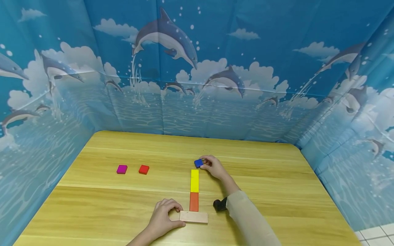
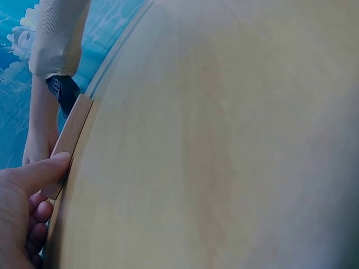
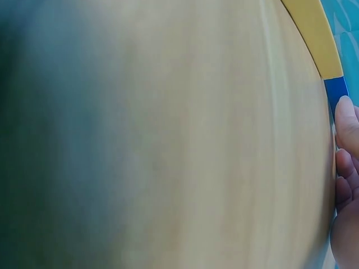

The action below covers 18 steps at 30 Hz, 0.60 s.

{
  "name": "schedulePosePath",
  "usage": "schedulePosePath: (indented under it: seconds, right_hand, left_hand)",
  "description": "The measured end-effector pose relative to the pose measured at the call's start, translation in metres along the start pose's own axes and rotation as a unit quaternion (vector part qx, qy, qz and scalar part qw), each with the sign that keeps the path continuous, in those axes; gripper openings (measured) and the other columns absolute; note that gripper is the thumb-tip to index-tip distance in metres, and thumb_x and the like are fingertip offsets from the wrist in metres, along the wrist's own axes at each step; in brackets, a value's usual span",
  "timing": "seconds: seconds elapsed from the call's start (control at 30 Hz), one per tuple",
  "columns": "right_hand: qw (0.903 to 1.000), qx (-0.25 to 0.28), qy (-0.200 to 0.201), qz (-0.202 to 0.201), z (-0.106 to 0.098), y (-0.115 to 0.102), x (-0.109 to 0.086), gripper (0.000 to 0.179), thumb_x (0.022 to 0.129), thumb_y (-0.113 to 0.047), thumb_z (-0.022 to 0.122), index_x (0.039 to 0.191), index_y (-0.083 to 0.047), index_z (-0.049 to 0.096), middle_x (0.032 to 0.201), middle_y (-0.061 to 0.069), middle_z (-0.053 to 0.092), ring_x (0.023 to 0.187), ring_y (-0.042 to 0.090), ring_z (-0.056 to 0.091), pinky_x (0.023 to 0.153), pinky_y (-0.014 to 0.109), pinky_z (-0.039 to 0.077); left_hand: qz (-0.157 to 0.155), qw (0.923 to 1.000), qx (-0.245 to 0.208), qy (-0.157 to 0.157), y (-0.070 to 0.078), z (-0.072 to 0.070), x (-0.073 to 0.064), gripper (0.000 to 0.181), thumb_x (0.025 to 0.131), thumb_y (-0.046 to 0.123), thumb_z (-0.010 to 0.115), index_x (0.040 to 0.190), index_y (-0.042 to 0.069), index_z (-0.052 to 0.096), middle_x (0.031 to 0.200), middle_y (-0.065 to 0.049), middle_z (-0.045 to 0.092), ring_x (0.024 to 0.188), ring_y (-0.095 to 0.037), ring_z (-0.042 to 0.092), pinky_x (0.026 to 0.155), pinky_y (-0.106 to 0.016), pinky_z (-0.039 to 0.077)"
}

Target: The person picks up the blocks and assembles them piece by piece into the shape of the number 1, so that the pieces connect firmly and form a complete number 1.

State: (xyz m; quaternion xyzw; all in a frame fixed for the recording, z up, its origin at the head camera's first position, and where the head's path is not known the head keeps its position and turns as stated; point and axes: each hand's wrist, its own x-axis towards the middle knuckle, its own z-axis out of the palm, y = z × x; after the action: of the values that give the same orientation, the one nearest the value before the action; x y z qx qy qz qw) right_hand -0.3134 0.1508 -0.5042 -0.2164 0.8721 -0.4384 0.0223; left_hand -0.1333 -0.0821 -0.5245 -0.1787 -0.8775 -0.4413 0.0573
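Note:
Between the thumb and fingers of my right hand (image 1: 214, 168) is a small blue square block (image 1: 198, 163), pinched at the far end of a yellow rectangular block (image 1: 195, 181). An orange-red block (image 1: 194, 202) continues the line toward me from the yellow one. Across its near end lies a plain wooden block (image 1: 194, 217), making a crosspiece. My left hand (image 1: 164, 216) grips the left end of that wooden block, thumb on the near side and fingers on the far side. In the left wrist view the thumb presses the wooden block (image 2: 73, 131).
To the left on the wooden table (image 1: 92, 205) lie a magenta block (image 1: 121, 169) and a red block (image 1: 143, 169), a short way apart. A black device (image 1: 220, 205) sits at my right wrist. A dolphin-printed curtain (image 1: 197, 85) hangs behind the table and along both sides.

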Motion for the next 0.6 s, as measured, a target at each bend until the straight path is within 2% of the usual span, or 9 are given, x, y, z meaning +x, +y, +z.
schedulePosePath:
  seconds: [0.37, 0.6]
  right_hand:
    - [0.9981, -0.023, -0.043, -0.038, 0.002, -0.001, 0.003, 0.029, 0.086, -0.009, 0.061, 0.115, -0.005, 0.060, 0.093, 0.009, 0.053, 0.080, 0.019, 0.047, 0.073, 0.031, 0.042]
    - [0.9930, 0.016, -0.051, -0.106, 0.001, 0.010, 0.004, 0.030, 0.088, -0.022, 0.060, 0.115, -0.010, 0.061, 0.091, 0.006, 0.052, 0.078, 0.018, 0.046, 0.070, 0.031, 0.042]
  left_hand:
    - [-0.007, 1.0000, -0.001, -0.006, 0.001, 0.000, 0.000, 0.036, 0.057, 0.035, 0.084, 0.083, 0.030, 0.059, 0.078, 0.023, 0.051, 0.081, -0.002, 0.043, 0.091, -0.043, 0.026]
    - [-0.008, 0.9999, -0.003, -0.007, 0.003, -0.001, -0.001, 0.035, 0.058, 0.037, 0.083, 0.082, 0.028, 0.060, 0.078, 0.022, 0.051, 0.082, -0.004, 0.044, 0.091, -0.046, 0.027]
